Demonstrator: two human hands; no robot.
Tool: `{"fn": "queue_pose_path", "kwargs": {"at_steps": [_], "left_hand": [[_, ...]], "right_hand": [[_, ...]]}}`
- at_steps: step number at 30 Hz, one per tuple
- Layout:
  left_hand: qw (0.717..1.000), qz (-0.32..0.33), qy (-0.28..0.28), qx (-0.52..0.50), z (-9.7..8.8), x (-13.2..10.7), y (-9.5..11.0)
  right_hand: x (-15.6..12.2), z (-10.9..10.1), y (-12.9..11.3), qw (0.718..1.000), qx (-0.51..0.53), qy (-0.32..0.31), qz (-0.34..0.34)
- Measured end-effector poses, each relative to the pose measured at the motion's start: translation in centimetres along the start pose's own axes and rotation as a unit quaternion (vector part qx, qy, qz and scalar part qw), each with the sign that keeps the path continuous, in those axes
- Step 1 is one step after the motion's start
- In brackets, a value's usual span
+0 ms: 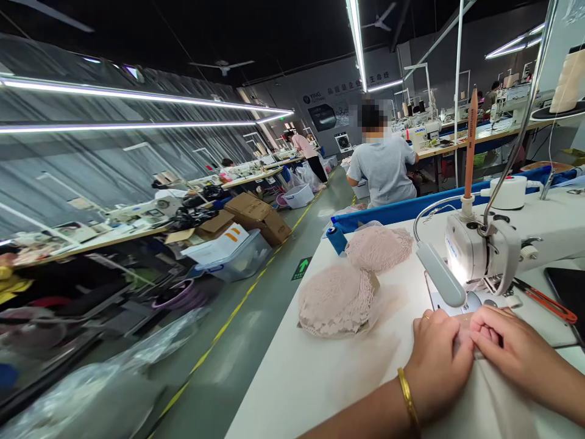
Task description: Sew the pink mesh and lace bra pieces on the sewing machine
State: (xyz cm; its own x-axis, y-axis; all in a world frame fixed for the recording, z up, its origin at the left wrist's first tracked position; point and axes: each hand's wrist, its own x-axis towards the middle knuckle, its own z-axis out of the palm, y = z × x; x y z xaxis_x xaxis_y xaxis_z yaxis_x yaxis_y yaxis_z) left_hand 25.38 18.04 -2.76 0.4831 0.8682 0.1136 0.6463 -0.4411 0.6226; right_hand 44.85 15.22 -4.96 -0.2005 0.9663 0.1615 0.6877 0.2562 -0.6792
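Observation:
My left hand (437, 356), with a gold bangle on the wrist, is closed with thumb and fingers pinching a piece of pale pink fabric (465, 323). Beside it, my right hand (514, 341) curls its fingers onto the same fabric from the other side. The fabric runs under both hands and drapes toward me; part of it is hidden by them. Just beyond the fingertips is the lit needle area of a white sewing machine (470, 244). Two pale pink lace-edged cup pieces, a nearer one (336, 299) and a farther one (379, 247), lie to the left.
Orange-handled thread snips (546, 300) and a dark phone-like slab (569, 296) lie right of the machine. A blue thread spool (337, 239) stands at the white table's (297, 372) far edge. Ahead sits a person in grey (384, 167); boxes (258, 216) line the aisle.

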Motion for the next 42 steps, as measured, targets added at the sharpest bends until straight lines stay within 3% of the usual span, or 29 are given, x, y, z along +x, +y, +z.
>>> {"fn": "queue_pose_path", "kwargs": {"at_steps": [4,7,11,17,24,30,37,42], "left_hand": [[0.990,0.072,0.059,0.107,0.4,-0.1,0.0],[0.971,0.169,0.100,0.139,0.2,-0.4,-0.1],[0.958,0.247,0.067,0.130,0.2,-0.4,-0.8],[0.961,0.241,0.052,0.130,0.1,-0.2,-1.4],[0.959,0.243,0.058,0.134,0.0,0.0,-1.1],[0.960,0.238,0.061,0.133,-0.1,0.2,-0.7],[0.966,0.210,0.037,0.146,-0.1,0.5,-0.6],[0.969,0.188,0.017,0.157,0.0,0.7,-0.5]], "right_hand": [[1.2,0.6,0.4,0.996,-0.085,0.020,-0.013],[1.7,0.6,0.7,0.995,-0.095,0.025,-0.005],[1.7,0.1,1.1,0.995,-0.096,0.026,0.000],[0.7,-0.2,1.9,0.996,-0.070,0.026,-0.038],[0.3,-0.4,2.7,0.990,-0.055,0.035,-0.129],[0.5,-0.6,2.9,0.976,-0.125,0.052,-0.169],[1.1,-1.2,2.5,0.935,-0.241,0.099,-0.241],[1.2,-0.9,3.2,0.921,-0.287,0.111,-0.239]]}}
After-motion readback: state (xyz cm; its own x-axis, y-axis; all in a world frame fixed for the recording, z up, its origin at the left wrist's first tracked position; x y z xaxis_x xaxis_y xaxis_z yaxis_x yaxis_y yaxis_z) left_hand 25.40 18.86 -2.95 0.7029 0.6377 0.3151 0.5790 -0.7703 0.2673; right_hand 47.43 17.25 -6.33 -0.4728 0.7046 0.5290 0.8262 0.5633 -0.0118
